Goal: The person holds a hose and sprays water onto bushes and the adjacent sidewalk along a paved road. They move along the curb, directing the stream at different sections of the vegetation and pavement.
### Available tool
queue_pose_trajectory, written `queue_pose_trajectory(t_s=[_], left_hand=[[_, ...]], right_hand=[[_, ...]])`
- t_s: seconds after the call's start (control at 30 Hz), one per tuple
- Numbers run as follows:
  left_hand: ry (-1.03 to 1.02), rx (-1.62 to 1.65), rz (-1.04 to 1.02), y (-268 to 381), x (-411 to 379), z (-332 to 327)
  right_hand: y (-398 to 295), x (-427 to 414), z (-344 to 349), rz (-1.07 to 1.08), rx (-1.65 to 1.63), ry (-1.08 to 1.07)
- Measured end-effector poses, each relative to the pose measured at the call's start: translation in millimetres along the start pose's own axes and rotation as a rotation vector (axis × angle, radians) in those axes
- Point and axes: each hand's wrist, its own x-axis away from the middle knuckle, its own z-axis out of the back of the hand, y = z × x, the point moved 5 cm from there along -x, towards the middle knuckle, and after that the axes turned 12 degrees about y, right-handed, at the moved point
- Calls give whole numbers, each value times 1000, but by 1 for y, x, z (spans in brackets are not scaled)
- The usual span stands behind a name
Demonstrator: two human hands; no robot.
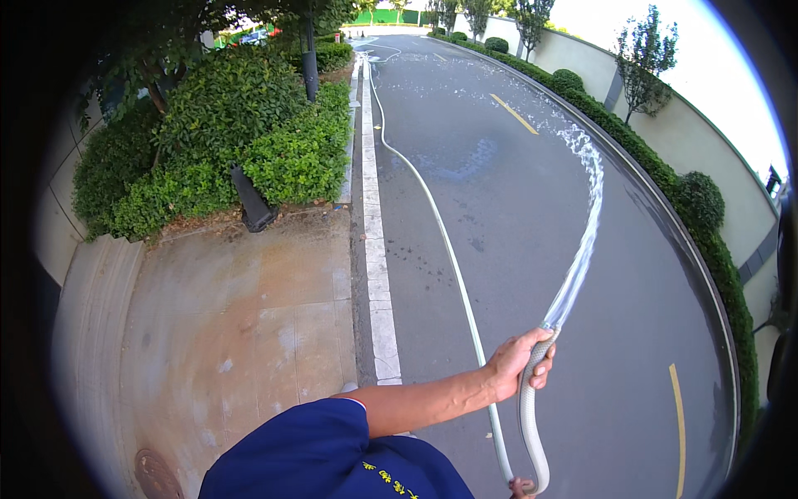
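Observation:
My left hand [520, 365] is wrapped around a pale, textured fabric hose [528, 415] near its end, with the thumb at the mouth. A stream of water [578, 268] shoots out, arcs up the road and breaks into drops. At the bottom edge my right hand [522, 488], partly cut off by the frame, grips the hose where it bends back. From that bend the hose runs away along the left side of the road to loops in the distance.
Left of the white road line [377, 274] lie a stained paved area [249, 312], steps [96, 299], a dark traffic cone [252, 199], shrubs [293, 150] and a round cover [157, 475]. A curb with a hedge [717, 268] and a wall [698, 143] borders the asphalt's right side.

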Motion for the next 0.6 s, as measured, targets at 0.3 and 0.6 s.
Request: queue_pose_trajectory(t_s=[0.3,0.6], left_hand=[[166,-191,-55,-98,33,-23],[541,79,-777,39,265,145]], right_hand=[[105,85,-1,-667,217,-464],[68,114,-138,58,525,-1025]])
